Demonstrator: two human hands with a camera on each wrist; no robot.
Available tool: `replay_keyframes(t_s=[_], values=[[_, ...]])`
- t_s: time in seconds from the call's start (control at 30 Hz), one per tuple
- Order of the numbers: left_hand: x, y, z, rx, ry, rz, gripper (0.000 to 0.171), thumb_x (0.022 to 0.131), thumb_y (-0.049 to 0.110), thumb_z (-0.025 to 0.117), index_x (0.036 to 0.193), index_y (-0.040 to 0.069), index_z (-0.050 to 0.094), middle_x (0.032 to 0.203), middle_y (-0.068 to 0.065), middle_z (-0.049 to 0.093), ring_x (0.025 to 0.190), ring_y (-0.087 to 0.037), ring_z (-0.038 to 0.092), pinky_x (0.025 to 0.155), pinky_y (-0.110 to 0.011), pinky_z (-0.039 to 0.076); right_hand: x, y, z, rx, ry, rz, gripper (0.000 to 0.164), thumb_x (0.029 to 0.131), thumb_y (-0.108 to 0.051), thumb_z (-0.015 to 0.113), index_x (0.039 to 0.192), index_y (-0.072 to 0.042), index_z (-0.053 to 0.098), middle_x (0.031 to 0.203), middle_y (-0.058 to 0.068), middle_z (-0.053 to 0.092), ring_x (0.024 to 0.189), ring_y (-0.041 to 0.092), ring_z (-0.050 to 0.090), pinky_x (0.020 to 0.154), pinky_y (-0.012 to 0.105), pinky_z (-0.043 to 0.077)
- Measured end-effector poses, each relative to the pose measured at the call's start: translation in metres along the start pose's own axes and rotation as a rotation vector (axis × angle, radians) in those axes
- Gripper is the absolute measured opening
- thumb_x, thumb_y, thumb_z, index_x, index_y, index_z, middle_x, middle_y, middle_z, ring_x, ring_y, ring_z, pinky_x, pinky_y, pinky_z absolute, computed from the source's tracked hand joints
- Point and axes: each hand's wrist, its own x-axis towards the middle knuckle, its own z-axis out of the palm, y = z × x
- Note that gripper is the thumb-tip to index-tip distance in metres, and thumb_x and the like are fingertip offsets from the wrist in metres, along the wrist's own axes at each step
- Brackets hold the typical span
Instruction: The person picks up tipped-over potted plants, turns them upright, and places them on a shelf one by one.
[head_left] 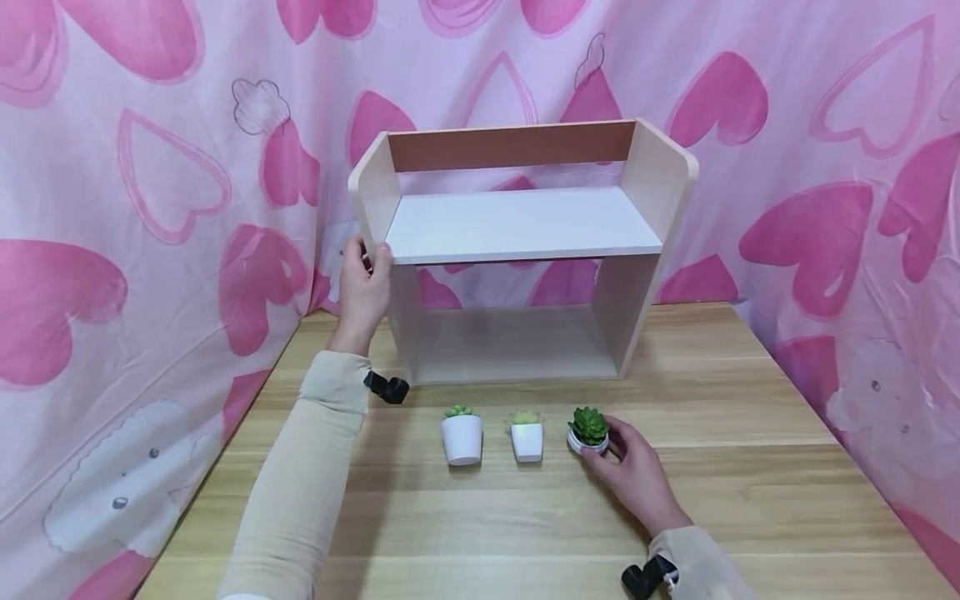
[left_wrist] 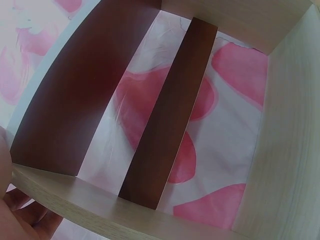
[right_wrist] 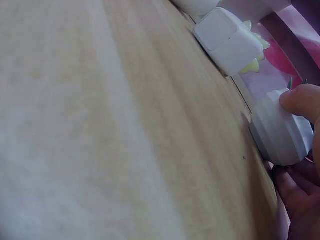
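My stretched-out beige fabric sleeves (head_left: 300, 492) lie nearest. Beyond the right cuff, my right hand (head_left: 637, 475) is curled, thumb and fingers pinching a round, ribbed white pot with a dark-green succulent (head_left: 588, 427), rightmost in a row. Left of it on the wood-grain table (head_left: 510, 533) stand a squarish white pot with a pale-green succulent (head_left: 527, 442) and a tapered round white pot with a green plant (head_left: 462, 438). Farther, my left hand (head_left: 362, 292) grips the left side panel of a pale wood-grain, two-tier shelf (head_left: 525, 223), before a pink heart-printed curtain (head_left: 697, 100).
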Motion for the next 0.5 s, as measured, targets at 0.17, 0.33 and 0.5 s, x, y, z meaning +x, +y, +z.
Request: replay_keyframes(t_s=[0.17,0.33,0.5], values=[[-0.002,0.0007,0.0002,-0.009,-0.004,-0.007,0.055,0.113,0.04,0.048,0.159,0.012,0.038,0.164,-0.015,0.046,0.149,-0.033,0.049,0.127,-0.055,0.04,-0.002,0.0048,0.003,0.02,0.03,-0.045,0.079,0.093,-0.014,0.086,0.155,0.011,0.044,0.157,0.035,0.049,0.142,0.05,0.056,0.118,0.048,0.045],[-0.0037,-0.0009,-0.0014,-0.01,0.002,0.01,0.056,0.113,0.041,0.048,0.159,0.01,0.039,0.162,-0.017,0.048,0.146,-0.034,0.052,0.125,-0.056,0.042,-0.003,0.0057,0.0062,0.04,0.058,-0.092,0.081,0.091,-0.015,0.088,0.153,0.012,0.045,0.153,0.032,0.051,0.142,0.052,0.054,0.121,0.052,0.042],[-0.0012,-0.0006,-0.001,0.007,0.003,0.032,0.057,0.112,0.04,0.049,0.159,0.009,0.039,0.161,-0.018,0.049,0.144,-0.035,0.053,0.125,-0.057,0.043,-0.0009,0.004,0.0055,0.025,0.058,-0.083,0.083,0.091,-0.017,0.088,0.155,0.011,0.044,0.154,0.032,0.05,0.144,0.053,0.052,0.121,0.053,0.041]])
